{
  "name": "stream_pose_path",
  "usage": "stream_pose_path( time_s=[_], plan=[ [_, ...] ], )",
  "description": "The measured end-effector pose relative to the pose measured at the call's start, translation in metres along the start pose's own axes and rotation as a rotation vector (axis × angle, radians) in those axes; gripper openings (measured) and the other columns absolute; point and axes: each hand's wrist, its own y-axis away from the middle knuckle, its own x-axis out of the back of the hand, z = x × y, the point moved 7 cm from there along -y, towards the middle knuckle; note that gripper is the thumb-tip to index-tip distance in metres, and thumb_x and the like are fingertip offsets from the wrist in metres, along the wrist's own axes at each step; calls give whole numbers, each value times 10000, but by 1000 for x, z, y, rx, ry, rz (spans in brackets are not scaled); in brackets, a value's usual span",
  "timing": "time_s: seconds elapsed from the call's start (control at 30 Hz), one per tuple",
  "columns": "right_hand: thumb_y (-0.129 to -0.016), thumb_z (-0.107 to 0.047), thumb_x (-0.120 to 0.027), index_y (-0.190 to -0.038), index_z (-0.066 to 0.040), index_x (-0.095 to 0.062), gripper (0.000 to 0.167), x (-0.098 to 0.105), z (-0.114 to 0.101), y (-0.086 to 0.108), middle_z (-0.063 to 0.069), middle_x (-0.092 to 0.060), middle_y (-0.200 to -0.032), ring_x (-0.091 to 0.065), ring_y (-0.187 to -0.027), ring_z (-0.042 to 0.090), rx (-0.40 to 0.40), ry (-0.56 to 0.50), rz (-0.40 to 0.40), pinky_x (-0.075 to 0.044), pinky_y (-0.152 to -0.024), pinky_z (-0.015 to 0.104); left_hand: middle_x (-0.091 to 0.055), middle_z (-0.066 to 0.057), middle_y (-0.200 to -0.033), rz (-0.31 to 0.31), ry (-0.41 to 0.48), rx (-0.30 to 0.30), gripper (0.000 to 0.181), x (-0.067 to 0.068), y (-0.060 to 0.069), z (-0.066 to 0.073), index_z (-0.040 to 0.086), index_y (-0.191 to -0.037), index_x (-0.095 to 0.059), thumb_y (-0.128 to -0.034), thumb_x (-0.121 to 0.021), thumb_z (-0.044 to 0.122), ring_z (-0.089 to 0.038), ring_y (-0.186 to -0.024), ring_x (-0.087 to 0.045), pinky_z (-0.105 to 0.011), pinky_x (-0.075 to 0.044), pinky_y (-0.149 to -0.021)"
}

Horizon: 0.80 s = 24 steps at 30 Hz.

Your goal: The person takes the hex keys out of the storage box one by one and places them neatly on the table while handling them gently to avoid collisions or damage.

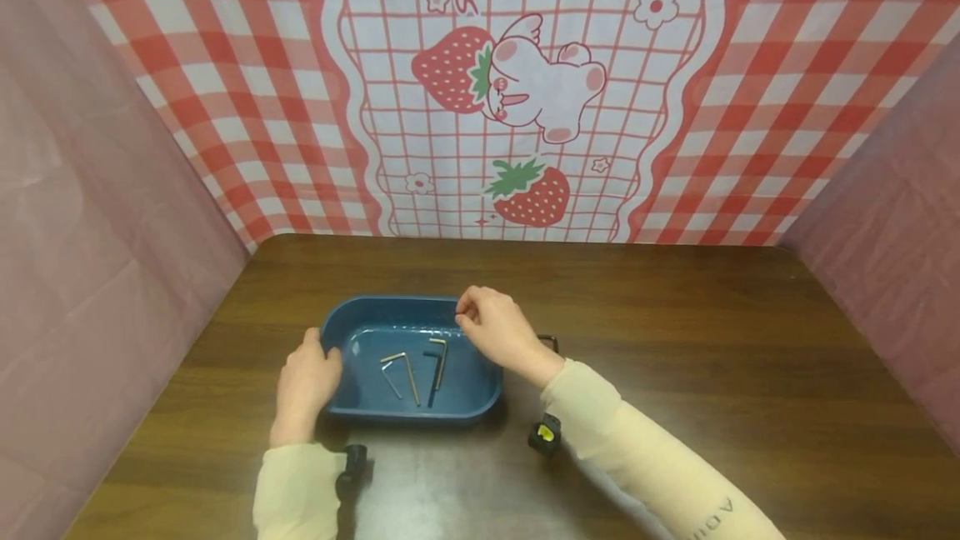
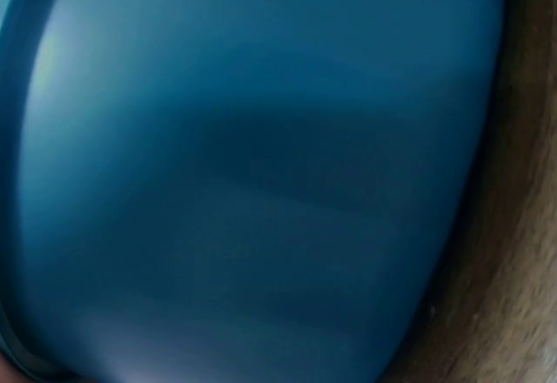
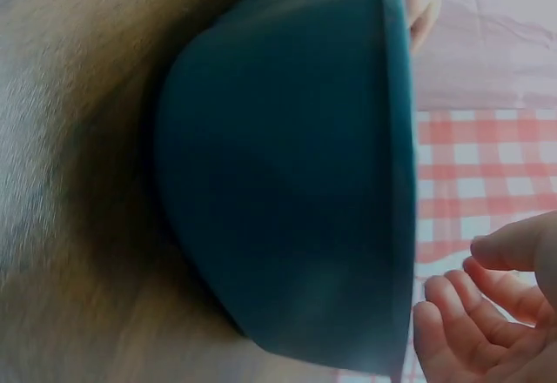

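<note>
My left hand (image 1: pixel 306 377) grips the left rim of a blue basin (image 1: pixel 415 417), its thumb over the edge. The basin's outer wall (image 2: pixel 261 183) fills most of the left wrist view. Above the basin's right back part is my right hand (image 1: pixel 501 332), its fingers loosely bent. In the right wrist view the right hand (image 3: pixel 492 313) is beside the basin's rim (image 3: pixel 402 165), with nothing visible between thumb and fingers. Several L-shaped hex keys lie in the basin: a brassy one (image 1: pixel 410 377), a small silver one (image 1: pixel 392 381), a dark one (image 1: pixel 435 369) and another brassy one (image 1: pixel 442 361).
A dark-edged object (image 1: pixel 550 343) on the wooden table (image 1: pixel 675 340) is partly hidden behind my right wrist. A red-and-white checked cloth with strawberries (image 1: pixel 525 90) hangs behind the table, and pinkish cloths (image 1: pixel 97 190) hang at both sides.
</note>
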Motion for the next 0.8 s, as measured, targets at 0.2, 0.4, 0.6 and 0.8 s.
stream_pose_path(
  time_s=[0.2, 0.4, 0.6, 0.8],
  plan=[
    [-849, -153, -590, -938, -81, -615, 116, -22, -4, -4, 19, -611, -836, -564, -732, 109, -2, 55, -92, -467, -637, 243, -474, -361, -1207, 2, -8, -2, 464, 2, 1, -1, -78, -1279, -339, -896, -362, 182, -536, -1037, -491, -584, -405, -816],
    [-838, -129, -599, -984, -47, -622, 169, -40, -6, -3, 56, -629, -878, -592, -773, 137, 9, 88, -167, -480, -652, 254, -450, -360, -1238, -15, -3, 7, 486, -1, 1, -3, -80, -1304, -314, -902, -362, 189, -534, -1062, -476, -587, -396, -840],
    [-825, -157, -625, -1019, -45, -629, 224, -51, -7, -4, 72, -615, -889, -571, -736, 134, 18, 138, -182, -465, -611, 241, -456, -360, -1230, -3, -12, -1, 479, 0, 0, -1, -73, -1297, -321, -900, -358, 193, -537, -1057, -477, -585, -396, -835],
    [-811, -188, -639, -1061, -66, -621, 279, -60, -5, -2, 83, -626, -978, -605, -829, 180, 1, 216, -194, -498, -691, 300, -458, -362, -1227, -7, -10, -8, 479, -1, 0, 0, -79, -1298, -319, -901, -361, 187, -535, -1055, -480, -584, -399, -832]
  ],
)
